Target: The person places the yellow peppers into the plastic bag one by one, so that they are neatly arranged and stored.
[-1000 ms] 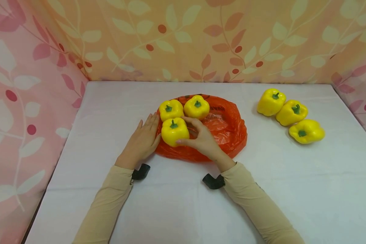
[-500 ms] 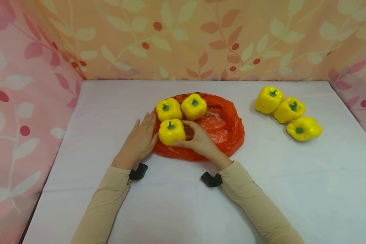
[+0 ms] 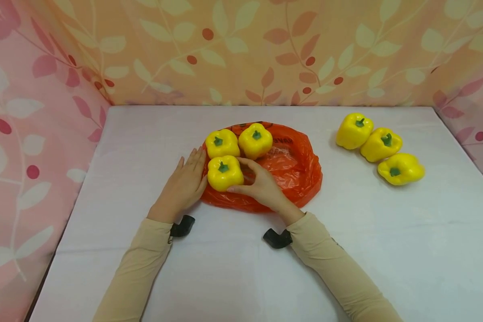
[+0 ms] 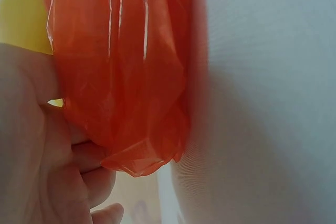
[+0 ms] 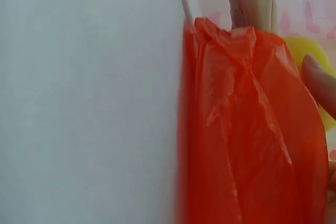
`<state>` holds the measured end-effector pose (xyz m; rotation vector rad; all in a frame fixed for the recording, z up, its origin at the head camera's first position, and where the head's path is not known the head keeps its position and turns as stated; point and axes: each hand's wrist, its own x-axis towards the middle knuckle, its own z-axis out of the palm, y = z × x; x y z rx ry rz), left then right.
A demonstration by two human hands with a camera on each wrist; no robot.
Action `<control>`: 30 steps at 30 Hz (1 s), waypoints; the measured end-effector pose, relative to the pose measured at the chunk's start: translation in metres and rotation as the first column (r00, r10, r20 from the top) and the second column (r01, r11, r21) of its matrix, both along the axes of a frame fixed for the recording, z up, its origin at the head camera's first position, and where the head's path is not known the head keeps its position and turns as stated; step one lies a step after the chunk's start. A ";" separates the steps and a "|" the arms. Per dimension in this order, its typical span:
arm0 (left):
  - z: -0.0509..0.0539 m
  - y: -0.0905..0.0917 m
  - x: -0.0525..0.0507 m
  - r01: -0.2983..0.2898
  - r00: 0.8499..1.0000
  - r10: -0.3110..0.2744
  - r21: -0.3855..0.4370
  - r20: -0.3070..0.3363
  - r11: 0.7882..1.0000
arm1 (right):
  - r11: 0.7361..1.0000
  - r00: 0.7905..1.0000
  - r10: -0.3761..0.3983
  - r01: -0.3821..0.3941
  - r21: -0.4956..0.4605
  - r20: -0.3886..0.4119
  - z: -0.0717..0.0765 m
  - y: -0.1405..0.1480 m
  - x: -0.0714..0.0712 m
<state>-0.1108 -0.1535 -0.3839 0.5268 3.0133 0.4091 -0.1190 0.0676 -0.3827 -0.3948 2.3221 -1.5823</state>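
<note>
From the head view I see the right hand point(image 3: 261, 185) grasping a yellow pepper point(image 3: 225, 174), thumb at its lower right, index finger at its upper right. The left hand point(image 3: 181, 185) grips nothing that I can make out: its fingers lie extended along the left rim of the red plastic bag point(image 3: 298, 167), thumb close by the pepper. That pepper sits left of centre in the frame, within the bag's mouth. It stands upright, stem up; its stem-to-base line runs near vertical, though the blocky body shows me little of a long axis. The skin is glossy, bright yellow, lobed, with a short green stem. Just above it stand two more peppers, a left one point(image 3: 222, 145) and a right one point(image 3: 255, 141), stems up too. Three others lie on the white cloth point(image 3: 225, 277) at the upper right; the lowest pepper point(image 3: 400, 169) is on its side, stem toward the left. I can't see the held pepper's base, and the bag's dark lettering is partly lost in folds. In both wrist views red plastic covers much of the yellow. The tan sleeves point(image 3: 338, 259) are cut off below.
</note>
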 end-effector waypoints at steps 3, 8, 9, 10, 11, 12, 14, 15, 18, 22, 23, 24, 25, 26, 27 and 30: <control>0.000 -0.001 0.000 0.000 1.000 0.000 -0.001 0.002 1.000 | 1.000 1.000 0.005 -0.004 0.014 -0.019 0.000 -0.001 0.000; 0.000 0.000 0.000 -0.003 1.000 0.003 0.002 0.005 1.000 | 0.999 1.000 0.010 -0.010 0.036 0.003 0.002 -0.001 0.001; 0.000 0.000 0.000 -0.003 1.000 0.003 0.004 0.005 1.000 | 0.999 1.000 0.012 -0.012 0.032 0.006 0.002 0.000 0.001; 0.001 0.000 0.000 -0.002 1.000 0.002 0.007 0.004 1.000 | 0.999 1.000 0.014 -0.014 0.029 0.007 0.002 0.000 0.001; 0.001 0.000 0.000 -0.001 1.000 0.001 0.010 0.003 1.000 | 1.000 1.000 0.016 -0.016 0.024 0.006 0.002 0.000 0.001; 0.001 0.000 0.000 -0.001 1.000 0.001 0.011 0.002 1.000 | 1.000 1.000 0.018 -0.018 0.021 0.003 0.002 0.001 0.000; 0.000 -0.001 0.000 -0.001 1.000 0.001 0.012 0.002 1.000 | 1.000 1.000 0.021 -0.021 0.019 -0.002 0.003 0.001 0.000; 0.000 -0.001 -0.001 -0.001 1.000 0.001 0.012 0.002 1.000 | 1.000 1.000 0.021 -0.021 0.018 -0.004 0.003 0.002 0.000; -0.001 -0.001 -0.001 -0.003 1.000 0.003 0.012 0.002 1.000 | 1.000 1.000 0.021 -0.021 0.012 -0.012 0.005 0.003 0.000; -0.001 -0.002 -0.001 -0.004 1.000 0.004 0.015 0.000 1.000 | 1.000 0.999 0.022 -0.022 -0.003 -0.028 0.006 0.004 0.000; -0.001 -0.002 -0.001 -0.004 1.000 0.004 0.014 0.000 1.000 | 1.000 0.999 0.024 -0.024 -0.005 -0.032 0.007 0.005 0.000; -0.001 -0.002 -0.001 -0.003 1.000 0.003 0.014 -0.002 1.000 | 1.000 0.999 0.024 -0.025 -0.003 -0.034 0.007 0.005 0.000; -0.001 -0.002 -0.001 -0.002 1.000 0.003 0.014 -0.003 1.000 | 1.000 0.999 0.026 -0.026 -0.002 -0.035 0.007 0.005 0.000; -0.001 -0.002 -0.001 -0.002 1.000 0.002 0.014 -0.005 1.000 | 1.000 0.999 0.028 -0.028 -0.001 -0.037 0.007 0.005 0.000; -0.001 -0.002 -0.001 -0.001 1.000 0.001 0.014 -0.006 1.000 | 1.000 0.999 0.028 -0.028 -0.001 -0.036 0.008 0.005 0.000; -0.001 -0.002 -0.001 0.002 1.000 -0.002 0.020 -0.007 1.000 | 1.000 0.999 0.025 -0.026 -0.013 -0.043 0.008 0.006 0.000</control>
